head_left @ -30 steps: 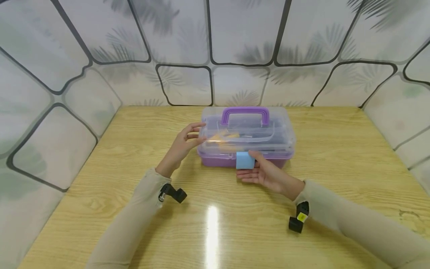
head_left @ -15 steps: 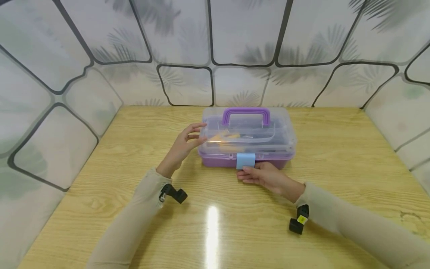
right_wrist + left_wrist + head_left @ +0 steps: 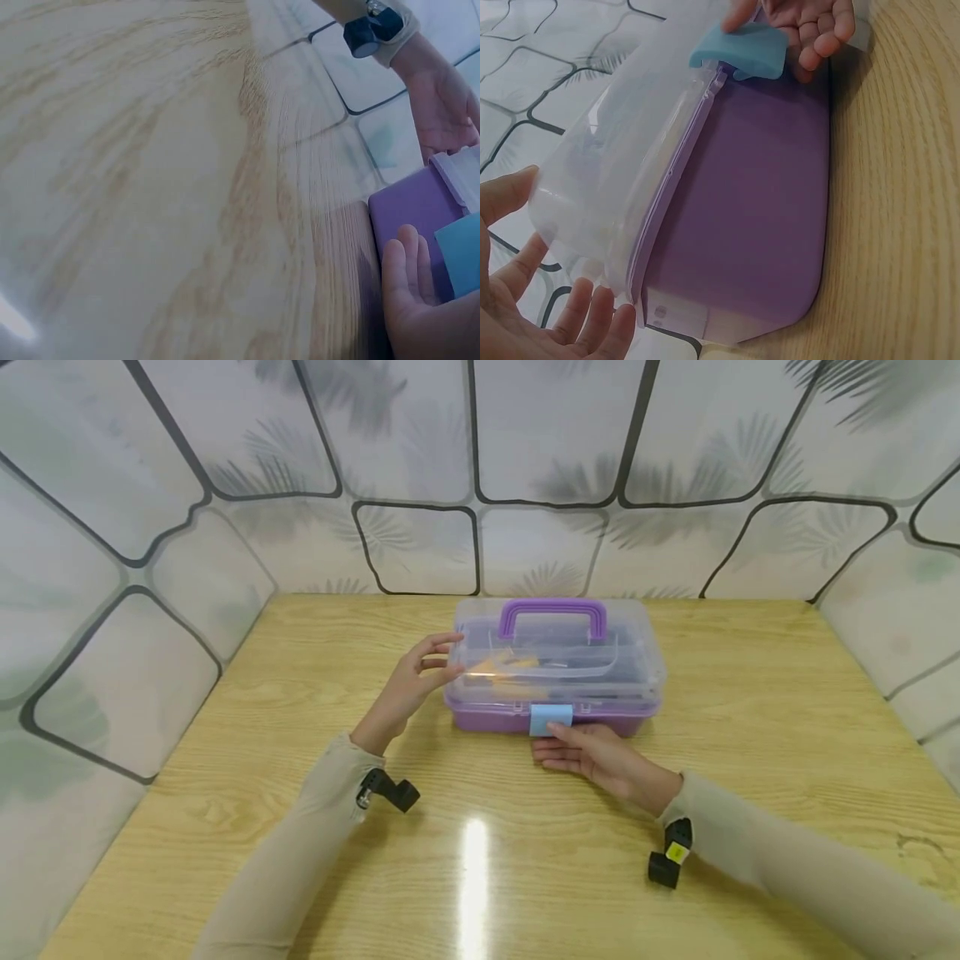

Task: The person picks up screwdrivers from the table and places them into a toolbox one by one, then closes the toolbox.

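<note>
A plastic storage box with a clear lid (image 3: 480, 610) and a purple base (image 3: 487, 720) stands on the wooden table. At its front centre is a light blue latch (image 3: 546, 720), which juts out from the base in the left wrist view. My left hand (image 3: 401, 689) rests at the box's left end, fingers spread and fingertips against the lid. My right hand (image 3: 603, 760) is at the front, its thumb touching the latch's lower right and its other fingers extended below it. Through the lid, orange items (image 3: 502, 664) show.
A purple carrying handle (image 3: 553, 606) stands up on the lid. Behind the box and at both sides rise patterned panels (image 3: 536, 552) with dark lines. The wooden tabletop (image 3: 420, 877) stretches toward the person, with a bright reflection on it.
My right thumb has moved from the latch's upper right edge down to its lower part. The latch sits slightly lower against the box. My left hand has stayed at the lid's end.
</note>
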Tool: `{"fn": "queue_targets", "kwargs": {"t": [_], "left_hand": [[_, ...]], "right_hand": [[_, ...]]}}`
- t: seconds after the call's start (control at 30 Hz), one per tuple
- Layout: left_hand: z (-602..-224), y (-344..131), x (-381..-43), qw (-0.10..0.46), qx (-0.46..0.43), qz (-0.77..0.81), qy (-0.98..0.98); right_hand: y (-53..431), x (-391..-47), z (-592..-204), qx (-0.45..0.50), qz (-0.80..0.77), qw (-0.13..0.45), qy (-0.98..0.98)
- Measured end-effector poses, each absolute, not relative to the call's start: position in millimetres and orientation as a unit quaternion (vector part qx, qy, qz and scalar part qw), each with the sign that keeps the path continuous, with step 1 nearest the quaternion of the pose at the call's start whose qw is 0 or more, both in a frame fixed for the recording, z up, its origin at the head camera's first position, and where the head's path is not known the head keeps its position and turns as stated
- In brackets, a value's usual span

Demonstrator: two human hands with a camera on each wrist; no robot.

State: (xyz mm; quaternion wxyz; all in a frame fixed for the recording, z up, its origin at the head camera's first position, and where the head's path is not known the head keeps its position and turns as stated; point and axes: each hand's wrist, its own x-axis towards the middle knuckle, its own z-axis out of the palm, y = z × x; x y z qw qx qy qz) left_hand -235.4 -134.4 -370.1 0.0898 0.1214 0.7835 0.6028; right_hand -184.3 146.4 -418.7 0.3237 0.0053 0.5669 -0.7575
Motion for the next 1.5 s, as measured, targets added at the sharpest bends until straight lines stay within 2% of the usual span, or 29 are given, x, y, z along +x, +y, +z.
{"fn": "queue_targets", "kwargs": {"t": [0.4, 0.9, 1.0, 1.1, 1.13, 1.2, 1.33, 1.4, 1.5], "left_hand": [[-370, -136, -236, 0.087, 0.118, 0.605, 0.783], [-373, -135, -237, 0.084, 0.116, 0.606, 0.782], [-373, -133, -236, 0.09, 0.118, 0.605, 0.783], [-373, -132, -235, 0.092, 0.118, 0.606, 0.782], [-372, -132, -235, 0.091, 0.118, 0.605, 0.782], [-371, -133, -235, 0.089, 0.118, 0.604, 0.783], [-369, -135, -235, 0.083, 0.117, 0.605, 0.783], [-369, -135, -236, 0.081, 0.116, 0.607, 0.782], [-369, -134, -235, 0.084, 0.116, 0.608, 0.781]], "right_hand": [[137, -187, -405, 0.046, -0.773, 0.312, 0.551], [140, -187, -409, 0.034, -0.724, 0.302, 0.619], [149, -182, -408, -0.003, -0.667, 0.332, 0.667], [161, -175, -399, -0.098, -0.565, 0.336, 0.747], [163, -173, -395, -0.147, -0.525, 0.314, 0.777], [167, -171, -385, -0.239, -0.443, 0.222, 0.835], [167, -174, -371, -0.361, -0.305, -0.075, 0.878], [166, -179, -370, -0.388, -0.248, -0.193, 0.866], [164, -189, -375, -0.415, -0.166, -0.298, 0.844]]}}
